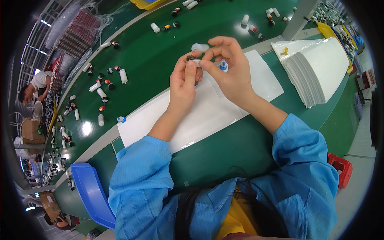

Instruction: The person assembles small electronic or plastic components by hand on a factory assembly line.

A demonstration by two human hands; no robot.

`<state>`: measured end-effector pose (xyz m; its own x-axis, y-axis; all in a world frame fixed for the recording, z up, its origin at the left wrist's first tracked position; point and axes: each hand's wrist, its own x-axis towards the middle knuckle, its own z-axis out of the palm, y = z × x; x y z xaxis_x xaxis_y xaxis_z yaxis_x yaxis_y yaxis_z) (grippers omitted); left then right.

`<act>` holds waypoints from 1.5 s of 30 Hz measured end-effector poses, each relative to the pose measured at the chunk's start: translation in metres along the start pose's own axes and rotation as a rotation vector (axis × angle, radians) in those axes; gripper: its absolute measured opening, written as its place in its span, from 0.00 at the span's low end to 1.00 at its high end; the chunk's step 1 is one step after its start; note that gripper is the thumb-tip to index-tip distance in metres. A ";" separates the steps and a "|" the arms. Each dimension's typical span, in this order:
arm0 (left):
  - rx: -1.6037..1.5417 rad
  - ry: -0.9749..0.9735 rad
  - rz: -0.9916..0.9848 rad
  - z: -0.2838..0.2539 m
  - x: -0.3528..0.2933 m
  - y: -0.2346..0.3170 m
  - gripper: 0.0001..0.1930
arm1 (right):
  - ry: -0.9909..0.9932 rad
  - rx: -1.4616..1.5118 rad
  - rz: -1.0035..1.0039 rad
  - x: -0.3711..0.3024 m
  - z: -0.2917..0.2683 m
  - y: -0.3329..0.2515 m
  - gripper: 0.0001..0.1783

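My left hand (185, 82) is closed, thumb on top, around a small piece with a black end (190, 58). The thumb and forefinger of my right hand (232, 72) pinch a small white part (197, 62) right beside that black end; whether the two are joined I cannot tell. The other fingers of the right hand are raised and curved. Just beyond the fingertips lies a white cylinder (199, 47). A blue-and-white piece (223, 66) shows behind the right hand. Below both hands white sheets (208, 104) lie across the green work surface.
A green belt (148, 64) carries scattered small white, black and red pieces. A stack of white sheets (308, 76) stands at the right, near a metal post (300, 20). A blue tray (90, 192) sits at the lower left, a red stool (342, 170) at the right. People work at far left.
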<state>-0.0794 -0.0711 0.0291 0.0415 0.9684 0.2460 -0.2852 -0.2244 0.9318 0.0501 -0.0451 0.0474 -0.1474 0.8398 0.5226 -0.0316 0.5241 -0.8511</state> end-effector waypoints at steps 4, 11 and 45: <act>0.045 0.025 0.023 -0.003 -0.005 -0.002 0.16 | -0.017 -0.120 -0.128 -0.004 0.007 -0.003 0.19; -0.233 -0.092 -0.066 -0.012 0.002 0.001 0.17 | -0.102 0.347 0.222 0.011 0.001 -0.004 0.17; -0.031 -0.030 -0.030 0.006 0.007 0.000 0.15 | -0.111 0.184 0.123 0.014 -0.009 -0.008 0.20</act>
<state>-0.0737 -0.0648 0.0324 0.0788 0.9709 0.2259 -0.3128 -0.1911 0.9304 0.0568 -0.0363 0.0617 -0.2687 0.8694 0.4147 -0.1843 0.3761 -0.9080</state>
